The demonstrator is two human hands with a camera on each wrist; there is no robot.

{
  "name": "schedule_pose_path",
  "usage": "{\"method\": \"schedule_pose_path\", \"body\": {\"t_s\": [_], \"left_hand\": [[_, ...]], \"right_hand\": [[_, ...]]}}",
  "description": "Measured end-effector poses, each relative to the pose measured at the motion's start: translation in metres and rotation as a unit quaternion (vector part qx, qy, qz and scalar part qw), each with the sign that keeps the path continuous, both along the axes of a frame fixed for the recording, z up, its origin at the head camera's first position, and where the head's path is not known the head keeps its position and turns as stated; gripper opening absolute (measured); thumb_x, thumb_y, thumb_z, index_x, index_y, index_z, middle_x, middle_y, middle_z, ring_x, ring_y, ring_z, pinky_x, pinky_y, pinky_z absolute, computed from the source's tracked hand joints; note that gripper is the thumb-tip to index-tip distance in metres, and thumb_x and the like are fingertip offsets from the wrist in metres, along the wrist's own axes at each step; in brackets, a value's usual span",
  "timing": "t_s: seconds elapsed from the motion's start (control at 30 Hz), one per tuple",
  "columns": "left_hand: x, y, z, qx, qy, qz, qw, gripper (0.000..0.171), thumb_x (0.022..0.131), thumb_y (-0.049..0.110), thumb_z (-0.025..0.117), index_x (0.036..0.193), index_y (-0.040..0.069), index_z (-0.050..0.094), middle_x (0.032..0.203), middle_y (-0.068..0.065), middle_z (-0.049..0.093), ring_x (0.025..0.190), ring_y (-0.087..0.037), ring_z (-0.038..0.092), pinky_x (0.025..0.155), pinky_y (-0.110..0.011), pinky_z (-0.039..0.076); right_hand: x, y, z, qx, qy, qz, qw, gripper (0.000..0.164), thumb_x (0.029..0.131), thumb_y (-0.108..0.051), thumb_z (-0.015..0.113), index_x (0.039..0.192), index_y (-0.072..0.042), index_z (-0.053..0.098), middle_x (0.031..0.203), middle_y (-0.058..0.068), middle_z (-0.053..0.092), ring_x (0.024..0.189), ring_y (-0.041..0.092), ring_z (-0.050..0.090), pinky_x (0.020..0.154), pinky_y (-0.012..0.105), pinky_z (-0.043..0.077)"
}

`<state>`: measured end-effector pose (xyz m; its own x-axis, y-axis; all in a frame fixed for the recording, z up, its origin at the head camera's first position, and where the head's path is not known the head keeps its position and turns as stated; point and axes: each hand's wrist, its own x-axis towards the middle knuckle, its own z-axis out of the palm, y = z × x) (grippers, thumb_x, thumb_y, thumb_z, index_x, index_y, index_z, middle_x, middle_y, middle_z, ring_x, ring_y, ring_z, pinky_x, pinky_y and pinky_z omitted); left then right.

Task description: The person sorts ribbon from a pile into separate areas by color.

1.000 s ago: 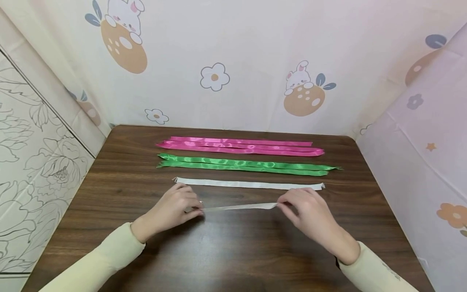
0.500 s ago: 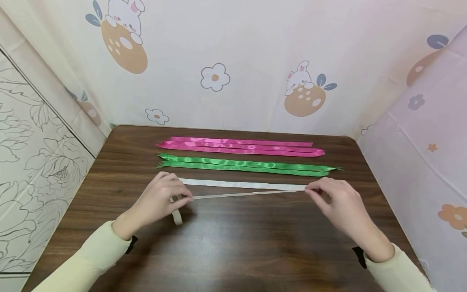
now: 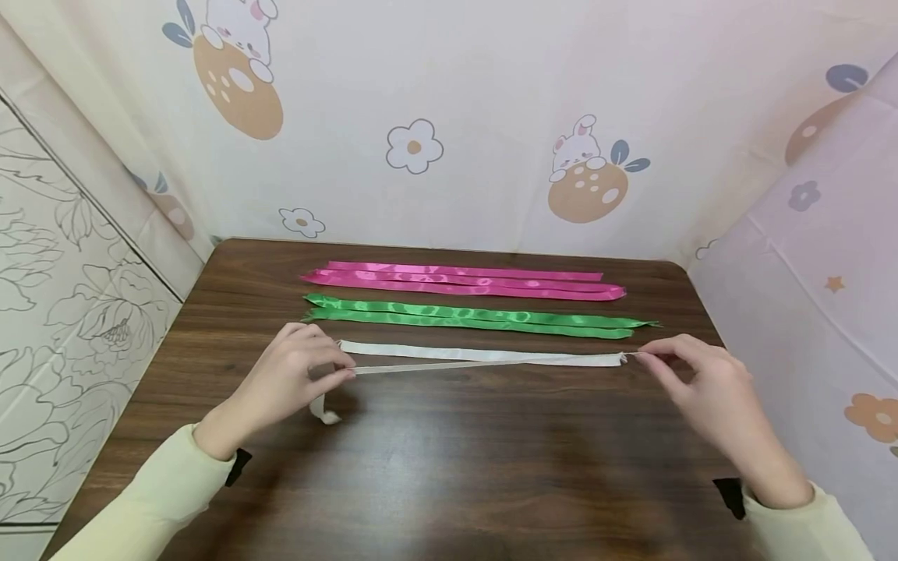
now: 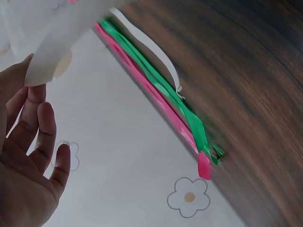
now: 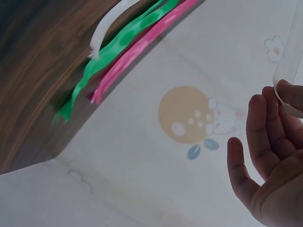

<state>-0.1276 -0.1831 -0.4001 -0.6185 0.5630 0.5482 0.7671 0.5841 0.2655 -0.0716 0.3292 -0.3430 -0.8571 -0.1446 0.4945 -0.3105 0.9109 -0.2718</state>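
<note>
A white ribbon [image 3: 414, 367] stretches nearly straight between both hands, above the dark wooden table. My left hand [image 3: 281, 374] pinches it between thumb and fingers, and a short loose tail [image 3: 319, 407] of it dangles below that hand. Farther right, my right hand [image 3: 708, 397] pinches the other end. In both wrist views the pinched ribbon [image 4: 52, 52] shows at the fingertips, the other fingers loosely bent. Just behind, a second white ribbon [image 3: 400, 351] lies flat on the table, and the held one partly overlaps it in the head view.
Green ribbons [image 3: 463, 318] lie side by side beyond the flat white one. Pink ribbons [image 3: 463, 282] lie behind these, near the far edge of the wooden table [image 3: 449, 483]. A patterned curtain [image 3: 484, 117] hangs along the back and right sides.
My hands have moved apart, left hand leftward and right hand far rightward, drawing out a longer stretch of the white ribbon. A loose tail now hangs under the left hand. The lying ribbons stay put.
</note>
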Motion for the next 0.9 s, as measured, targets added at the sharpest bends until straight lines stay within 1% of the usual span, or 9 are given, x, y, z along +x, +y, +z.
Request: {"method": "schedule_pose_path", "body": {"t_s": [0.13,0.33,0.43,0.5,0.57,0.67,0.73,0.8,0.9], "left_hand": [[-0.001,-0.006,0.001,0.012,-0.008,0.006,0.9999,0.022,0.07,0.012,0.093,0.084,0.021,0.079,0.079,0.012,0.074,0.079,-0.008,0.058,0.082,-0.036,0.041],[-0.005,-0.015,0.002,0.036,-0.026,0.017,0.9989,0.026,0.069,0.006,0.092,0.088,0.019,0.08,0.082,0.011,0.075,0.077,-0.008,0.058,0.084,-0.036,0.04],[-0.008,-0.02,0.002,0.043,-0.043,0.035,0.9975,0.026,0.072,0.005,0.091,0.091,0.018,0.08,0.082,0.011,0.076,0.076,-0.008,0.06,0.086,-0.036,0.041],[-0.01,-0.024,0.002,0.043,-0.058,0.049,0.9961,0.024,0.074,0.006,0.089,0.093,0.018,0.079,0.082,0.012,0.075,0.078,-0.008,0.062,0.088,-0.036,0.042],[-0.011,-0.027,0.001,0.042,-0.08,0.063,0.994,0.022,0.078,0.007,0.088,0.094,0.018,0.079,0.082,0.012,0.074,0.079,-0.006,0.062,0.088,-0.033,0.042],[-0.014,-0.032,-0.001,0.045,-0.115,0.079,0.9893,0.018,0.082,0.008,0.085,0.095,0.019,0.079,0.085,0.013,0.073,0.081,-0.002,0.063,0.083,-0.023,0.046],[-0.016,-0.034,-0.004,0.053,-0.139,0.089,0.9848,0.017,0.084,0.008,0.084,0.095,0.019,0.079,0.088,0.012,0.074,0.083,0.001,0.064,0.077,-0.016,0.047],[-0.018,-0.036,-0.008,0.066,-0.167,0.1,0.9786,0.015,0.086,0.008,0.083,0.095,0.019,0.079,0.091,0.01,0.076,0.083,0.003,0.064,0.072,-0.012,0.05],[-0.021,-0.038,-0.016,0.083,-0.216,0.121,0.9653,0.012,0.088,0.011,0.081,0.096,0.02,0.08,0.092,0.006,0.078,0.08,0.004,0.064,0.069,-0.012,0.05]], "right_hand": [[-0.002,0.014,-0.006,-0.018,0.009,-0.005,1.0,0.025,0.075,0.002,0.085,0.091,-0.017,0.079,0.083,0.0,0.075,0.081,-0.027,0.043,0.068,0.02,0.037],[-0.005,0.03,-0.011,-0.03,0.008,-0.015,0.999,0.023,0.074,0.004,0.086,0.09,-0.011,0.079,0.081,0.005,0.075,0.08,-0.031,0.04,0.065,0.013,0.038],[-0.006,0.036,-0.011,-0.035,-0.004,-0.021,0.999,0.02,0.077,0.003,0.085,0.091,-0.011,0.079,0.08,-0.005,0.075,0.079,-0.032,0.041,0.064,0.011,0.037],[-0.007,0.04,-0.011,-0.037,-0.016,-0.028,0.999,0.017,0.08,0.0,0.084,0.092,-0.011,0.079,0.082,-0.017,0.072,0.081,-0.033,0.041,0.065,0.01,0.038],[-0.008,0.044,-0.012,-0.04,-0.033,-0.036,0.998,0.015,0.083,-0.003,0.083,0.094,-0.012,0.08,0.084,-0.025,0.068,0.081,-0.033,0.041,0.065,0.01,0.038],[-0.01,0.049,-0.013,-0.04,-0.056,-0.049,0.996,0.012,0.085,-0.007,0.083,0.095,-0.013,0.08,0.084,-0.019,0.071,0.079,-0.032,0.041,0.065,0.011,0.037],[-0.011,0.052,-0.015,-0.039,-0.072,-0.054,0.995,0.011,0.086,-0.009,0.082,0.095,-0.014,0.08,0.083,-0.008,0.076,0.074,-0.028,0.042,0.063,0.012,0.036],[-0.014,0.055,-0.019,-0.039,-0.083,-0.055,0.994,0.01,0.086,-0.01,0.082,0.095,-0.015,0.08,0.083,0.0,0.077,0.07,-0.023,0.044,0.062,0.012,0.036],[-0.018,0.061,-0.026,-0.045,-0.11,-0.06,0.991,0.008,0.087,-0.015,0.082,0.094,-0.018,0.08,0.077,-0.007,0.076,0.065,-0.014,0.046,0.06,0.014,0.036]]}}
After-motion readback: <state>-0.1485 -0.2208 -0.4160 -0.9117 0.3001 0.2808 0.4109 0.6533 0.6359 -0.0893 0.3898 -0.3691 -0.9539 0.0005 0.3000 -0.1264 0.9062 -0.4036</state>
